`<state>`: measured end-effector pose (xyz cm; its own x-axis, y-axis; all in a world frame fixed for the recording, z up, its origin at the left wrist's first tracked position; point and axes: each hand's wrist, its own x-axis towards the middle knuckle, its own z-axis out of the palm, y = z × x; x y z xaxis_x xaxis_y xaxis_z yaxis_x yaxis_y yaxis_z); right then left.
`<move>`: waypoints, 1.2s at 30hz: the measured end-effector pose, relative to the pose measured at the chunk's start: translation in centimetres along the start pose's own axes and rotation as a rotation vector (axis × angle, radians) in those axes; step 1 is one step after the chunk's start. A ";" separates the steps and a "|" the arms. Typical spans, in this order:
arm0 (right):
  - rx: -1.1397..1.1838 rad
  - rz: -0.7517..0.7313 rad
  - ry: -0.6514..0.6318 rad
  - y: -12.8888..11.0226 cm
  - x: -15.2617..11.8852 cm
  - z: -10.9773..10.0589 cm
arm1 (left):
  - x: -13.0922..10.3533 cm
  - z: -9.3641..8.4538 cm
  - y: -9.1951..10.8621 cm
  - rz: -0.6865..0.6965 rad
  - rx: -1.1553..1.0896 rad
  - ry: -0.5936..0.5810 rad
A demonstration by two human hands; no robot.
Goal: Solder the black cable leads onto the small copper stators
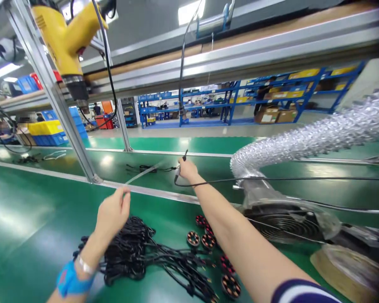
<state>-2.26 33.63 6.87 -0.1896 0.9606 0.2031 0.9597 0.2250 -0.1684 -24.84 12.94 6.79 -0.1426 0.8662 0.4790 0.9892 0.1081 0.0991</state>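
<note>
Left hand: fingers pinched together, apparently on the near end of the strip; the hand (113, 209) is over the green bench, the wrist in a blue band (74, 278).
Strip: pale and thin (143, 172), slanting from the left hand toward the right, its far end blurred.
Right hand: reaching farther out, closed (188, 169) around a slender dark-tipped item (185, 156); I can't make out what it is.
Black cord: curves below the right hand (221, 181) and runs off to the right.
Small cable bundle: on the green surface beyond the metal rail (148, 168), between the hands, a lead reaching toward the right hand.
Near side: a heap of black cables (128, 252), round copper-wound parts (193, 238) beside it.
Right side: silver duct (284, 151).
Overhead, left: yellow heat gun (61, 42).
</note>
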 end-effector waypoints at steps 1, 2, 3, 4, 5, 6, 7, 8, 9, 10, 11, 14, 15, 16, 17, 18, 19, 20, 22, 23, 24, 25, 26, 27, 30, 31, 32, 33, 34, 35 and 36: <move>-0.006 0.044 -0.006 0.6 0.3 0.9 | -1.5 0.6 -0.7 -0.051 -0.083 0.026; -0.014 0.087 -0.008 1.3 0.5 1.6 | -2.8 1.1 -1.4 -0.103 -0.118 0.049; -0.026 0.127 -0.007 2.0 0.7 2.3 | -3.6 1.4 -2.0 -0.116 -0.114 0.061; -0.041 0.163 -0.006 2.7 0.7 2.8 | -4.2 1.6 -2.6 -0.112 -0.090 0.068; -0.058 0.192 -0.005 3.3 0.7 3.1 | -4.4 1.7 -3.0 -0.106 -0.053 0.070; -0.077 0.214 -0.007 3.8 0.8 3.2 | -4.3 1.6 -3.3 -0.099 -0.015 0.070; -0.096 0.230 -0.013 4.2 0.7 3.1 | -4.1 1.5 -3.5 -0.099 0.012 0.062; -0.114 0.238 -0.021 4.4 0.7 2.8 | -3.9 1.4 -3.8 -0.114 0.031 0.054; -0.129 0.241 -0.030 4.4 0.8 2.3 | -3.6 1.3 -4.0 -0.139 0.045 0.046; -0.142 0.237 -0.040 4.3 0.8 1.7 | -3.3 1.3 -4.2 -0.165 0.053 0.033; -0.153 0.227 -0.045 4.1 0.9 0.9 | -3.1 1.4 -4.5 -0.187 0.056 0.015; -0.176 0.175 -0.050 2.9 1.1 -2.7 | -2.8 1.8 -5.4 -0.248 0.036 -0.053; -0.181 0.148 -0.056 2.5 1.0 -4.1 | -2.7 1.9 -5.7 -0.269 0.021 -0.081; -0.189 0.115 -0.066 2.2 0.5 -5.5 | -2.6 1.8 -5.9 -0.292 0.006 -0.100; -0.197 0.079 -0.079 2.0 -0.2 -7.0 | -2.6 1.7 -6.0 -0.315 -0.009 -0.110; -0.208 0.039 -0.089 2.1 -1.5 -8.3 | -2.5 1.4 -6.0 -0.333 -0.028 -0.118; -0.216 -0.011 -0.093 2.4 -3.2 -9.5 | -2.3 1.1 -5.6 -0.344 -0.054 -0.126; -0.222 -0.063 -0.086 2.9 -5.4 -10.5 | -2.2 0.8 -4.9 -0.345 -0.089 -0.136; -0.230 -0.169 -0.059 4.7 -10.9 -11.6 | -2.2 0.1 -2.4 -0.296 -0.178 -0.203; -0.228 -0.219 -0.048 5.9 -14.1 -11.7 | -2.2 0.0 -0.6 -0.233 -0.228 -0.263; -0.223 -0.283 -0.026 7.3 -17.3 -11.5 | -2.4 -0.1 1.4 -0.138 -0.271 -0.346; -0.177 -0.418 0.073 8.7 -20.5 -11.0 | -2.5 0.0 3.6 -0.020 -0.301 -0.436; -0.102 -0.544 0.174 10.1 -23.4 -10.3 | -2.7 0.3 5.8 0.105 -0.318 -0.529; -0.024 -0.634 0.260 11.5 -26.1 -9.5 | -2.7 0.7 7.9 0.211 -0.307 -0.614; 0.121 -0.734 0.409 15.0 -32.0 -6.6 | -2.2 2.6 12.7 0.402 -0.215 -0.729; 0.144 -0.726 0.424 15.9 -33.2 -5.7 | -1.8 3.2 13.6 0.424 -0.197 -0.741; 0.163 -0.709 0.436 16.6 -34.1 -5.0 | -1.2 3.9 14.2 0.439 -0.187 -0.751; 0.181 -0.695 0.445 17.3 -34.8 -4.4 | -0.6 4.4 14.5 0.454 -0.182 -0.762; 0.200 -0.681 0.463 17.8 -35.4 -3.8 | -0.1 4.9 14.8 0.472 -0.176 -0.769; 0.220 -0.668 0.489 18.2 -35.7 -3.4 | 0.4 5.2 15.0 0.494 -0.171 -0.772; 0.239 -0.657 0.514 18.5 -36.0 -3.0 | 0.7 5.6 15.2 0.518 -0.165 -0.767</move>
<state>22.94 2.68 -0.63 -0.5175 0.4439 0.7315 0.6086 0.7919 -0.0500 -9.74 17.86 3.77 0.4337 0.8783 -0.2013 0.8973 -0.4006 0.1854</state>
